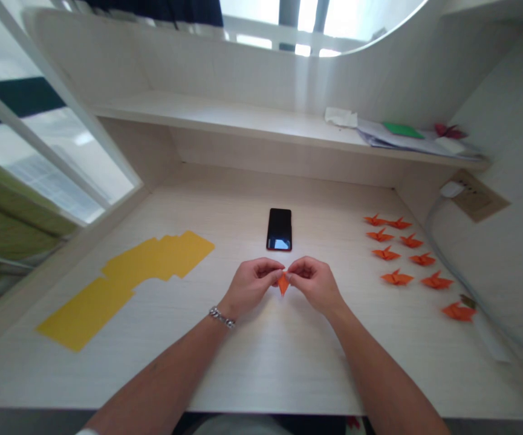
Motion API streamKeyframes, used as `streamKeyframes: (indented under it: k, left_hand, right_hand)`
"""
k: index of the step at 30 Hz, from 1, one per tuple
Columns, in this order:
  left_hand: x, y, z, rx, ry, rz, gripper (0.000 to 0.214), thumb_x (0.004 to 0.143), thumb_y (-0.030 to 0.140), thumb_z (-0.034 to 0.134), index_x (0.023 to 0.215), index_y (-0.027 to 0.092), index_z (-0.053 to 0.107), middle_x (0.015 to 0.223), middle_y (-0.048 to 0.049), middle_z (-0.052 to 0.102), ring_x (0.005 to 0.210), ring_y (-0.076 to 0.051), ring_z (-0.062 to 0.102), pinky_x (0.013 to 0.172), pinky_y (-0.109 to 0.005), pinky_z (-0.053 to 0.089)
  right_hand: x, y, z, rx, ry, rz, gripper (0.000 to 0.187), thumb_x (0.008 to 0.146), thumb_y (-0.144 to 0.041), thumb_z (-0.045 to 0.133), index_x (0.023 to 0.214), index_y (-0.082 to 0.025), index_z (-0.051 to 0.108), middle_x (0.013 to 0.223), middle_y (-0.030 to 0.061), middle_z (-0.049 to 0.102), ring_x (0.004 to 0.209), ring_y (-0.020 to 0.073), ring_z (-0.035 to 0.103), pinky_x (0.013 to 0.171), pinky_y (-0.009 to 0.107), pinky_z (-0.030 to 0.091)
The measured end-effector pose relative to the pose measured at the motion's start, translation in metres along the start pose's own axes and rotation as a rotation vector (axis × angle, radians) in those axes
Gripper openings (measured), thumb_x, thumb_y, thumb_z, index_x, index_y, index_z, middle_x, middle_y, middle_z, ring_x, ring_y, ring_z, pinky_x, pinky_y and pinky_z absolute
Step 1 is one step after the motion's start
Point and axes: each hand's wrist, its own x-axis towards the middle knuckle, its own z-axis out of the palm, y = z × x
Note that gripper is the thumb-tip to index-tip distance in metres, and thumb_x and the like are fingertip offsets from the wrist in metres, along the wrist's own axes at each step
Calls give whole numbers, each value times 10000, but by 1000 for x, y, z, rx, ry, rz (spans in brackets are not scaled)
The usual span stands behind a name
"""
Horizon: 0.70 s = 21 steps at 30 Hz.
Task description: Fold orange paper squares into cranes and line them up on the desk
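A small folded orange paper piece (283, 283) is pinched between both my hands just above the light wooden desk (261, 362). My left hand (253, 283), with a metal bracelet at the wrist, grips the paper's left side with closed fingers. My right hand (314, 281) grips its right side, fingers also closed. A black phone (280, 229) lies flat on the desk just beyond my hands.
Several finished orange origami cranes (397, 251) stand in two rows at the right. Yellow paper sheets (120, 281) lie overlapped at the left. A shelf (243, 118) above holds papers and a green sheet (402, 129). A cable and wall socket (470, 193) sit at the right.
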Motion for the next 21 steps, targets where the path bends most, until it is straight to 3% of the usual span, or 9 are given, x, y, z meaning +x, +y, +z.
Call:
streamKeyframes:
  k: [7,11,13,18,21]
  left_hand:
    - [-5,2,5,-21,41,59,167,741,215,670,881,147,609,800,-45,680,758,-166,663,675,-267,542]
    - [-4,1,5,-76,47,50,203,735,217,678,882,169,546,751,-16,660,730,-161,667,665,-267,541]
    - [-3,0,5,-98,54,25,235,737,240,685,914,166,547,740,-19,666,718,-160,665,657,-268,537]
    - [-2,-1,9,-113,-17,-30,281,720,322,710,902,129,618,782,-59,682,698,-158,646,656,-282,527]
    - [-3,0,9,-50,-45,-48,247,739,353,684,815,120,650,697,-52,668,622,-145,615,603,-266,506]
  right_hand:
    - [1,2,4,124,12,45,116,621,-178,718,665,-181,611,572,-25,606,533,130,554,544,252,446]
    - [2,3,4,113,-49,51,157,657,-218,706,797,-181,644,650,-2,648,589,146,593,584,268,471]
    - [3,4,3,118,-55,39,182,672,-237,707,833,-181,644,679,8,656,619,153,604,602,274,479]
    - [5,5,4,156,105,-42,173,682,-277,717,809,-196,632,699,1,644,647,152,602,630,276,483]
    - [4,3,2,157,55,-15,265,702,-306,705,936,-200,639,704,2,650,651,157,607,637,285,485]
